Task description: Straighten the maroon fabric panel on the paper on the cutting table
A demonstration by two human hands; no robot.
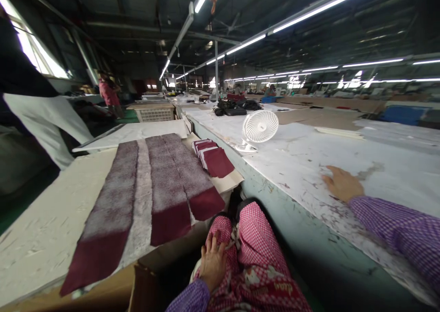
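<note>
My left hand (213, 263) rests on my thigh, over red-and-white checked cloth (259, 238), fingers stretched out and holding nothing. Off to the right, my right hand (342, 183) lies on the white tabletop (302, 156), its fingers extended with nothing in them. Left of my legs, several maroon fabric pieces (172, 222) are laid in overlapping rows on a pale board (30, 238), their upper parts greyish and speckled. A small fanned stack of maroon pieces (216, 161) with white edges sits beside them, near the long table's side.
A white fan (260, 126) stands on the long table, with a dark bundle (235, 107) behind it. Beyond the board is a plastic crate (156, 114). A person in light trousers (41, 124) stands at the left; another in pink (109, 94) is farther back.
</note>
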